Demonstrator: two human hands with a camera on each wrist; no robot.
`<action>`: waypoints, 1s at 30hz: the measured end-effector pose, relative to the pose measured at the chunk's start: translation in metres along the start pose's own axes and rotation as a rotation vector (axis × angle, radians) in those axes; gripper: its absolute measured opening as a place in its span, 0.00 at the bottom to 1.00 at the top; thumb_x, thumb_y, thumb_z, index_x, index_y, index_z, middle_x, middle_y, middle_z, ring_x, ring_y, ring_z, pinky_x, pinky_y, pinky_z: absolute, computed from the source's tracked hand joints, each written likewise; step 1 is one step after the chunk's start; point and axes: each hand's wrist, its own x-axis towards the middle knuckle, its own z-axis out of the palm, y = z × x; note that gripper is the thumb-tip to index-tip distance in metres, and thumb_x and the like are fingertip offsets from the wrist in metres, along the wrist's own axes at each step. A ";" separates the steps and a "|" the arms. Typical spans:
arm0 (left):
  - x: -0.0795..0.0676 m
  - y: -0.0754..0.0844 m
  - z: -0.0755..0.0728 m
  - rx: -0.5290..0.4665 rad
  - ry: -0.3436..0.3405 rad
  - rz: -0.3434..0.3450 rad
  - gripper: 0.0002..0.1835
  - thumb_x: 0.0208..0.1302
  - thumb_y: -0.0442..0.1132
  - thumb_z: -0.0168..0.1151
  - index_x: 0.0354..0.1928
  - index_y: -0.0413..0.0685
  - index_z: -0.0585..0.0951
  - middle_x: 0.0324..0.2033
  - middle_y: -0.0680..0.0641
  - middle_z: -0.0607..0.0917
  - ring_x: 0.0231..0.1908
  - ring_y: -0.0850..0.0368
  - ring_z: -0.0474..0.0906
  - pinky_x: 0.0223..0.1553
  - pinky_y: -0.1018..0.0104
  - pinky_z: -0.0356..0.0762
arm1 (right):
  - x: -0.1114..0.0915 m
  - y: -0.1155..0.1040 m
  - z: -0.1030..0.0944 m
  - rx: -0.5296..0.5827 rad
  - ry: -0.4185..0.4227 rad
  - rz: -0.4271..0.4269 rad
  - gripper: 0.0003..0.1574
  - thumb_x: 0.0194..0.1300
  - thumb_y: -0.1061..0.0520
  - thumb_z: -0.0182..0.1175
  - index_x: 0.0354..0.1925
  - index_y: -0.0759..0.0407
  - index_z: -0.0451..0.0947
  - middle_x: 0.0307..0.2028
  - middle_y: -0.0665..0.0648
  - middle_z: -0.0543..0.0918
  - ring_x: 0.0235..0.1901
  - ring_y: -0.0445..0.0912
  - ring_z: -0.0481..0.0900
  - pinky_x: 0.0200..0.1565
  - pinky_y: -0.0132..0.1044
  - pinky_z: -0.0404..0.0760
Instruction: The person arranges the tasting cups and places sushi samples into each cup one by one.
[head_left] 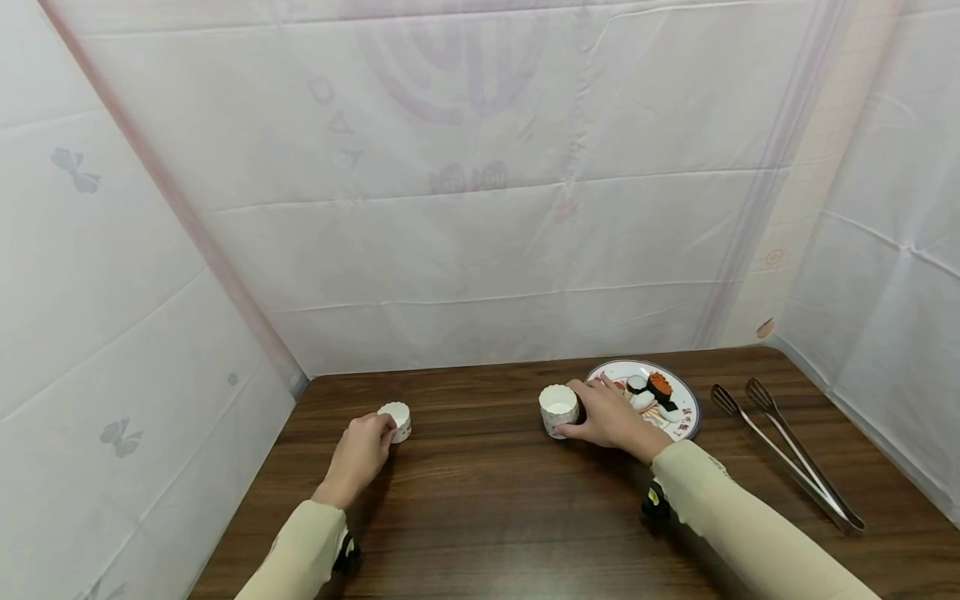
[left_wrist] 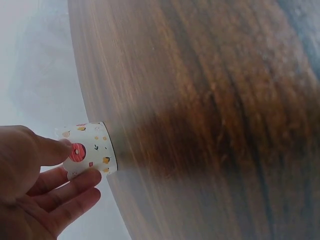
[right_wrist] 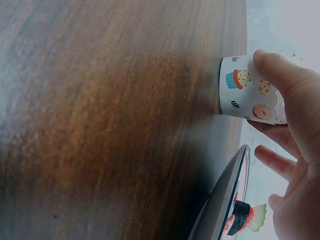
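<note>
On the left of the table a small white paper baking cup [head_left: 400,423] stands upright, pinched between thumb and fingers of my left hand [head_left: 358,457]. In the left wrist view this cup [left_wrist: 92,150] shows a red round print and small yellow fruit, its base at the tabletop. Farther right, my right hand [head_left: 611,417] grips a second, larger-looking baking cup [head_left: 555,417] by its side. Cupcake and cookie prints cover that cup [right_wrist: 245,87] in the right wrist view; thumb and a finger are on opposite sides of it, while other fingers extend apart from it.
Just behind my right hand lies a white plate [head_left: 686,396] with a dark rim, bearing several toy sushi pieces [head_left: 660,384]. Metal tongs [head_left: 842,510] with slotted ends rest at the right of the brown wood table [head_left: 480,500]. White patterned sheets [head_left: 450,250] hang around the table.
</note>
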 end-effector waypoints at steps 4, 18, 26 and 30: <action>0.001 0.001 -0.001 -0.009 -0.015 0.002 0.05 0.60 0.23 0.70 0.32 0.37 0.84 0.29 0.43 0.86 0.28 0.52 0.82 0.29 0.56 0.80 | 0.001 0.000 0.000 -0.001 -0.003 0.008 0.42 0.56 0.36 0.75 0.58 0.59 0.76 0.48 0.59 0.85 0.58 0.61 0.79 0.70 0.64 0.60; 0.001 0.002 -0.002 -0.017 -0.042 0.001 0.04 0.61 0.23 0.68 0.32 0.36 0.84 0.29 0.43 0.85 0.28 0.54 0.81 0.29 0.58 0.80 | 0.000 0.000 0.001 0.004 -0.007 0.017 0.42 0.56 0.35 0.75 0.58 0.59 0.76 0.48 0.59 0.85 0.58 0.61 0.78 0.69 0.64 0.62; 0.000 0.002 -0.002 0.003 -0.056 -0.019 0.04 0.61 0.27 0.71 0.37 0.39 0.85 0.32 0.43 0.87 0.25 0.56 0.80 0.25 0.60 0.78 | -0.001 0.000 0.000 0.013 -0.017 0.033 0.42 0.56 0.35 0.75 0.59 0.58 0.76 0.49 0.59 0.85 0.59 0.61 0.77 0.69 0.65 0.62; 0.000 0.003 -0.002 0.008 -0.036 -0.008 0.12 0.61 0.32 0.74 0.47 0.40 0.85 0.40 0.40 0.88 0.30 0.50 0.84 0.25 0.57 0.80 | -0.002 0.000 0.000 0.015 -0.020 0.037 0.42 0.56 0.35 0.75 0.59 0.58 0.76 0.49 0.59 0.85 0.60 0.61 0.77 0.69 0.65 0.61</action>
